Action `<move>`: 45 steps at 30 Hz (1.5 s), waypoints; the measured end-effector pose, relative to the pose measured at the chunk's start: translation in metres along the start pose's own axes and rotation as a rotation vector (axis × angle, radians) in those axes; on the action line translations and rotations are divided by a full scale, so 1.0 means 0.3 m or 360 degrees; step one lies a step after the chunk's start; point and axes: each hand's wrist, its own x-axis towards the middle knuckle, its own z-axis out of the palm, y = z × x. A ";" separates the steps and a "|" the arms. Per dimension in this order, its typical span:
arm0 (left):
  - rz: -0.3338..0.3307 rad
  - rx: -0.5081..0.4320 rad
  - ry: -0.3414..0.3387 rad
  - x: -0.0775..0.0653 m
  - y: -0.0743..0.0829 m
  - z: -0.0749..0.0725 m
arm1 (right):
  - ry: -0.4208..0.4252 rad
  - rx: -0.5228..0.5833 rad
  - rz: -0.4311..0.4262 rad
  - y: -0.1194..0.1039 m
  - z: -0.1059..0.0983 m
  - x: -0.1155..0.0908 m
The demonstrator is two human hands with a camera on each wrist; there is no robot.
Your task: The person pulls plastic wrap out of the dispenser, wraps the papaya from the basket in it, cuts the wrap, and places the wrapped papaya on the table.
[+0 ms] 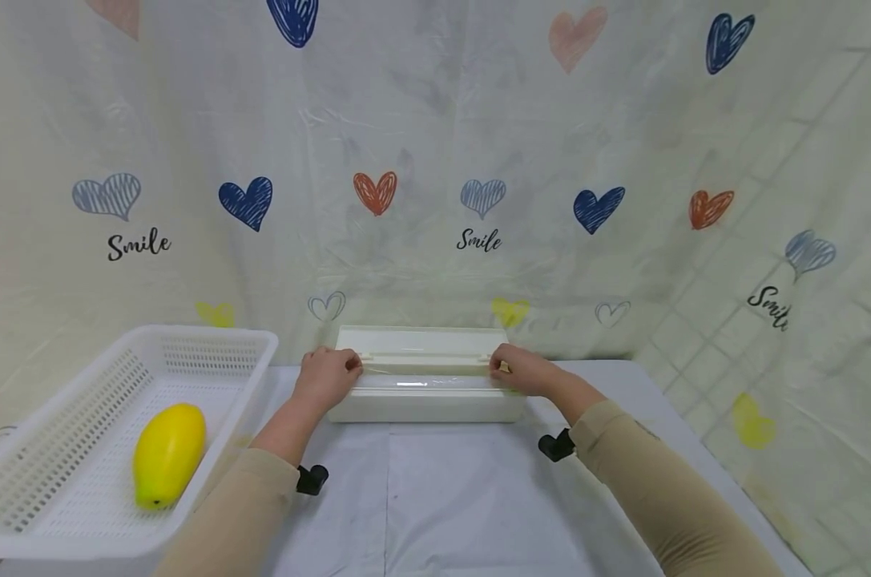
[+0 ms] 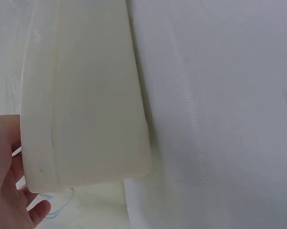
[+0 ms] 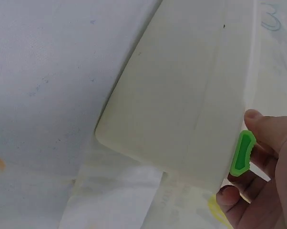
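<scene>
Over at the far left a white basket (image 1: 190, 330) sits beside the work, its raised sides keeping a yellow fruit (image 1: 170, 455) from rolling off; the fruit lies alone on the perforated floor of it, well apart from the hands. Next comes the person's left hand (image 1: 327, 375), fingers curled at the left end of a long white box (image 1: 426, 405), thumb and fingertips closed together as though pinching the clear film (image 1: 413, 383) there. The box lies lengthwise across the worktop (image 1: 464, 497), centred before the person, presumably so both arms reach its ends equally. Its lid (image 1: 421, 338) stands raised at the back, leaving the film exposed over the front edge. At the other end the right hand (image 1: 527, 370) mirrors the left, and I'd say it too pinches film; gripping both ends should keep the sheet flat and evenly taut. The fingertips themselves are partly hidden from me. A small green piece (image 3: 243, 152) shows at the box's right end, between that hand's thumb and lower fingers.
</scene>
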 end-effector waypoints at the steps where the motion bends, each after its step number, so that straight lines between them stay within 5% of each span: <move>1: -0.0005 -0.0003 -0.0006 -0.001 0.000 0.000 | -0.0001 0.0037 0.0016 -0.002 -0.003 -0.004; 13: -0.0038 -0.0038 -0.0041 -0.004 0.000 0.000 | 0.0024 0.0374 0.0164 0.001 -0.014 -0.028; 25: -0.0045 -0.0104 -0.0072 -0.012 -0.007 -0.018 | 0.0158 0.0221 0.0231 0.011 0.014 -0.011; 32: 0.0068 -0.0082 0.0053 -0.015 -0.015 -0.024 | 0.0317 0.0150 0.0167 0.004 0.001 -0.018; 45: 0.0092 -0.0306 0.0176 -0.016 -0.029 -0.029 | 0.0487 0.0093 0.0126 0.007 -0.029 -0.026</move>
